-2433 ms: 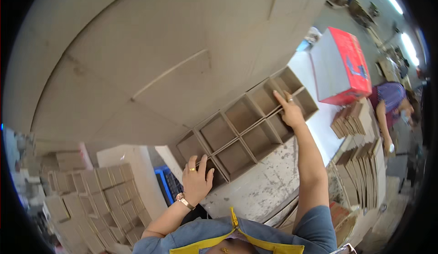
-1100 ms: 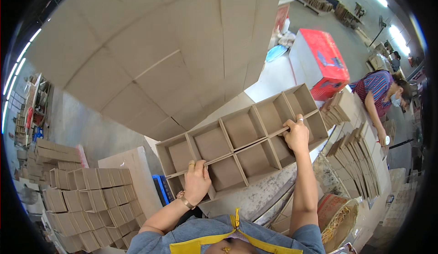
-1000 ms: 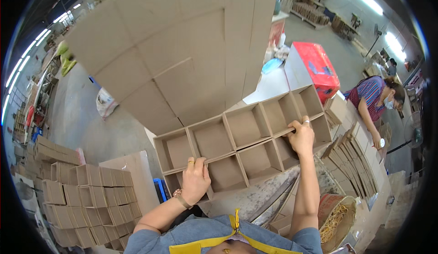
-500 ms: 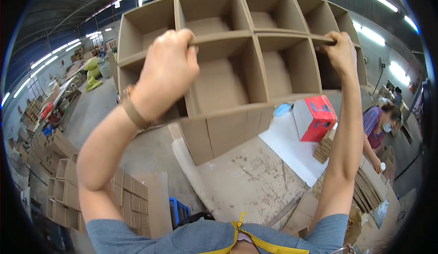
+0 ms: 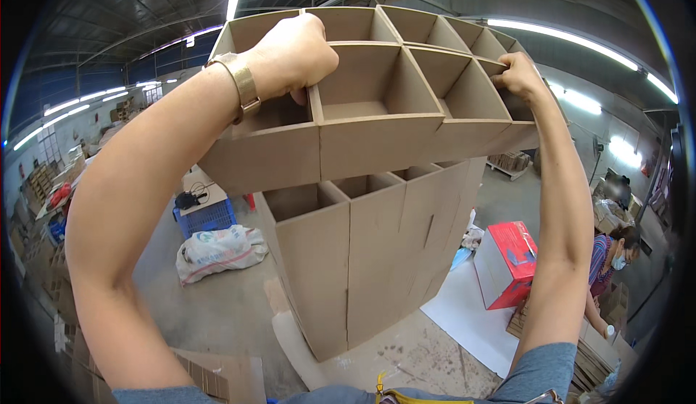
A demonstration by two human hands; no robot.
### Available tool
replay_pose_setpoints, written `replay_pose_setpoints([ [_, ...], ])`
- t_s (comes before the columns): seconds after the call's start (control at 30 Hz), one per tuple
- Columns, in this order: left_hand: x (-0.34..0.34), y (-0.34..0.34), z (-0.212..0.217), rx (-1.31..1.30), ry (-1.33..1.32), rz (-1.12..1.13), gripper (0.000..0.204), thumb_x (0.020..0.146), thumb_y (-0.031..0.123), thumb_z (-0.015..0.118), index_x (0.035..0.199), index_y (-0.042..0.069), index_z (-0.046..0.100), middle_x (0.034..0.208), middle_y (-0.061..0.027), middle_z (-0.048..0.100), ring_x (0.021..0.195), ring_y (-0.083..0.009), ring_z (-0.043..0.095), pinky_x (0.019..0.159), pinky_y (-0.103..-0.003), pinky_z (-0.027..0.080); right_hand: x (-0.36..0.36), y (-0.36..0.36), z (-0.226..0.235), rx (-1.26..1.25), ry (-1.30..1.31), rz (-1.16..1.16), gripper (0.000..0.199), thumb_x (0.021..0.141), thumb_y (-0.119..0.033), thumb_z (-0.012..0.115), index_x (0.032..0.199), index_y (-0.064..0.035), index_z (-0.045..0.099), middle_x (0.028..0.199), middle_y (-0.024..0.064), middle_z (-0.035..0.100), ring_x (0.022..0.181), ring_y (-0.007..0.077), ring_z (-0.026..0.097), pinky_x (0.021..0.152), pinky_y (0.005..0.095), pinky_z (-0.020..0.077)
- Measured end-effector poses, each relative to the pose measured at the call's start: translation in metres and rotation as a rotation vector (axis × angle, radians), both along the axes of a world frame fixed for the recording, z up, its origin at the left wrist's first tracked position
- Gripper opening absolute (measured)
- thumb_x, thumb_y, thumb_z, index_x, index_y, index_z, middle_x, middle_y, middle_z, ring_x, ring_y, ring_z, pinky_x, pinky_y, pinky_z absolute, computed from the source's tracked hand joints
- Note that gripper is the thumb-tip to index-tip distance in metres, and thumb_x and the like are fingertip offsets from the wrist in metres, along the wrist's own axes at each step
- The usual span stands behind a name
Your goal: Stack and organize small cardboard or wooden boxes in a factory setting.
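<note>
Both my arms reach up and forward to a brown cardboard divider box (image 5: 380, 143) with two rows of square compartments. My left hand (image 5: 297, 56) is closed on a divider wall at its left part. My right hand (image 5: 520, 77) grips a divider near the right end. The box is held tilted, compartments facing me, its lower side just above a standing stack of similar boxes (image 5: 312, 266). Whether the two touch at the back cannot be made out. Open compartments show along the stack's top. The fingertips of both hands are partly hidden inside the box.
The stack stands on a stained work table (image 5: 406, 360). Right of it lie a white sheet (image 5: 464, 317) and a red and white carton (image 5: 507, 262). A masked co-worker (image 5: 609, 259) is at far right. On the left floor are a white sack (image 5: 221, 252) and a blue crate (image 5: 206, 219).
The divider box has tipped toward level, and its front side now shows. My view has lifted, revealing more of the stack below. Both hands keep their grip.
</note>
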State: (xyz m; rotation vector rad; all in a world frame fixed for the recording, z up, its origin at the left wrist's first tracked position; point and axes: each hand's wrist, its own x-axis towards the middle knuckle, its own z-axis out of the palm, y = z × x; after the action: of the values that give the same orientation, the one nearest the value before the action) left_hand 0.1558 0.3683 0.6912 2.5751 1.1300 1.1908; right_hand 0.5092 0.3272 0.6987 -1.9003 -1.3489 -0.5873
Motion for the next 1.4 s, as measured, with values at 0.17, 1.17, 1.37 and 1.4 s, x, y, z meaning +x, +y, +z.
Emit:
replay_pose_setpoints([
  [0.17,0.012,0.034,0.001,-0.217,0.016,-0.014,0.024,0.074,-0.001,0.044,0.088,-0.015,0.057,0.084,-0.0271,0.062,0.06,-0.0319,0.066,0.052,-0.035,0.056,0.024,0.059,-0.002,0.023,-0.039,0.157,0.015,0.059,-0.004,0.071,0.068,0.0007,0.06,0.057,0.0001,0.048,0.058,0.0102,0.045,0.054,0.029,0.0378],
  [1.17,0.041,0.08,-0.027,-0.539,0.093,0.157,0.015,0.07,-0.006,0.049,0.079,-0.008,0.061,0.083,-0.0185,0.061,0.067,-0.0256,0.065,0.053,-0.033,0.057,0.029,0.143,-0.028,-0.614,-0.02,0.103,0.026,0.065,-0.019,0.075,0.086,-0.0056,0.067,0.078,0.0084,0.065,0.074,0.0197,0.059,0.067,0.0345,0.0458],
  [1.37,0.049,0.089,-0.032,-0.54,0.215,0.246,0.011,0.071,-0.005,0.054,0.077,-0.005,0.063,0.077,-0.0158,0.062,0.069,-0.0224,0.065,0.053,-0.032,0.053,0.033,0.158,-0.031,-0.779,-0.192,0.039,0.031,0.068,-0.023,0.071,0.094,-0.008,0.066,0.093,0.0094,0.065,0.085,0.0246,0.061,0.072,0.0372,0.0484],
  [1.4,0.049,0.093,-0.032,-0.474,0.319,0.265,0.011,0.07,-0.005,0.055,0.077,-0.004,0.064,0.076,-0.0154,0.062,0.069,-0.0214,0.065,0.055,-0.032,0.053,0.034,0.16,-0.032,-0.799,-0.212,0.036,0.031,0.068,-0.024,0.071,0.095,-0.008,0.066,0.093,0.0094,0.065,0.085,0.0246,0.061,0.072,0.0373,0.0483],
])
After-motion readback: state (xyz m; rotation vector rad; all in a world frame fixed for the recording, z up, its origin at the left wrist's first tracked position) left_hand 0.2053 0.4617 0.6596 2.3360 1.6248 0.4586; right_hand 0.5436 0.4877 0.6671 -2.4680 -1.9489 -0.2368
